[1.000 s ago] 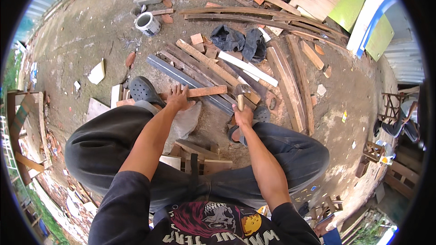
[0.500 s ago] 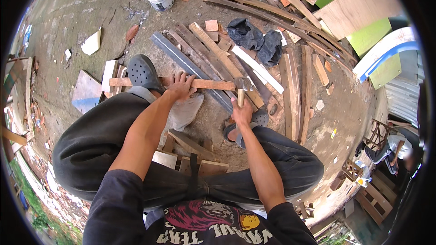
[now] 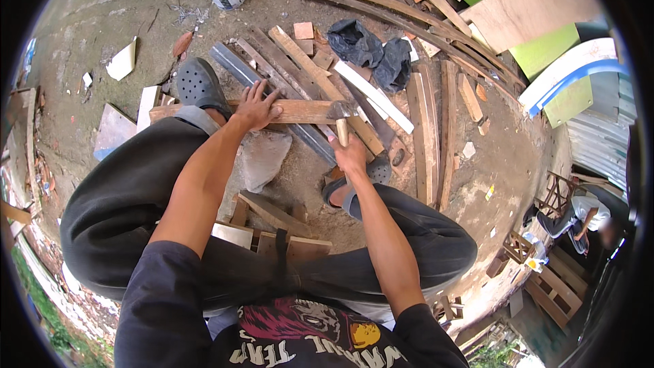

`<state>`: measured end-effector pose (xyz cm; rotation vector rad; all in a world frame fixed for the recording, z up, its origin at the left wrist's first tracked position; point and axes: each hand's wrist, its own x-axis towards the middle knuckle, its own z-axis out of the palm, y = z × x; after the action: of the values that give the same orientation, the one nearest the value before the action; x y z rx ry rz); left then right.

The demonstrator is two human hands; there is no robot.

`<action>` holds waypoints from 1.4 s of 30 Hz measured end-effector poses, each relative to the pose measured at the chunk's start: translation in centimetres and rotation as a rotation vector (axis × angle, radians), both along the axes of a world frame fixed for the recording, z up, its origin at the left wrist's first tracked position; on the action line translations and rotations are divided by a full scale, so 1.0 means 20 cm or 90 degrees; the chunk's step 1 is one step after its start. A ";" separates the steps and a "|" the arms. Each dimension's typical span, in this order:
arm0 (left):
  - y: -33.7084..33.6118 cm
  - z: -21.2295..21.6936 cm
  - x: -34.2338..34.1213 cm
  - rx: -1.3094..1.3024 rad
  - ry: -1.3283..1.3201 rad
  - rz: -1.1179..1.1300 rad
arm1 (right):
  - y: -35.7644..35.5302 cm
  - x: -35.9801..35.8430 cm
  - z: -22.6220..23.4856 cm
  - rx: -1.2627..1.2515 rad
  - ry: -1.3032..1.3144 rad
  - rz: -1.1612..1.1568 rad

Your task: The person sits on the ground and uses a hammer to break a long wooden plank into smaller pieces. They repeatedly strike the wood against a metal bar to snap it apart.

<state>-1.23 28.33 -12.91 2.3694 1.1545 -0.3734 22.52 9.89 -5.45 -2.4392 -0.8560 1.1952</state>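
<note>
Left to right: dark perforated rubber clog (image 3: pixel 199 86) planted on dusty concrete ground (image 3: pixel 102 20), its heel just under the near end of the plank. Left hand (image 3: pixel 255 107) lies flat on a long, narrow, rough-sawn reddish wooden plank (image 3: pixel 300 112), fingers spread and pressing down, not curled around it. Plank's long axis runs roughly left-right across the view, crossing over a grey ribbed metal strip (image 3: pixel 272 102) and several weathered timber battens (image 3: pixel 306 68) that lie diagonally under it. An irregular grey flat stone (image 3: pixel 262 157) sits just below the plank, between the knees. Right hand (image 3: pixel 350 157) is closed in a fist around the pale wooden handle of a steel-headed hammer (image 3: pixel 340 119); handle points away from the person, head touching the plank's right end. Crumpled dark cloth (image 3: pixel 371 51) lies further out.
</note>
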 end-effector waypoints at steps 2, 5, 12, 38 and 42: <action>-0.03 -0.03 -0.01 0.000 0.002 0.017 | -0.02 -0.02 0.00 0.016 -0.005 -0.002; -0.04 0.01 0.00 -0.050 0.026 0.018 | -0.08 -0.07 0.00 0.020 0.011 -0.081; -0.03 0.10 0.03 -0.096 0.059 0.005 | -0.14 0.03 -0.06 0.030 -0.037 -0.176; -0.15 0.13 0.03 -0.097 -0.029 0.103 | 0.22 0.06 0.10 0.080 -0.127 0.113; -0.18 0.06 0.00 -0.029 -0.094 0.098 | 0.41 0.02 0.26 0.188 -0.104 0.097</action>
<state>-1.20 24.73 -11.78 2.2112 1.2343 -0.1687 22.92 18.15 -0.17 -2.2842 -1.1928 0.8515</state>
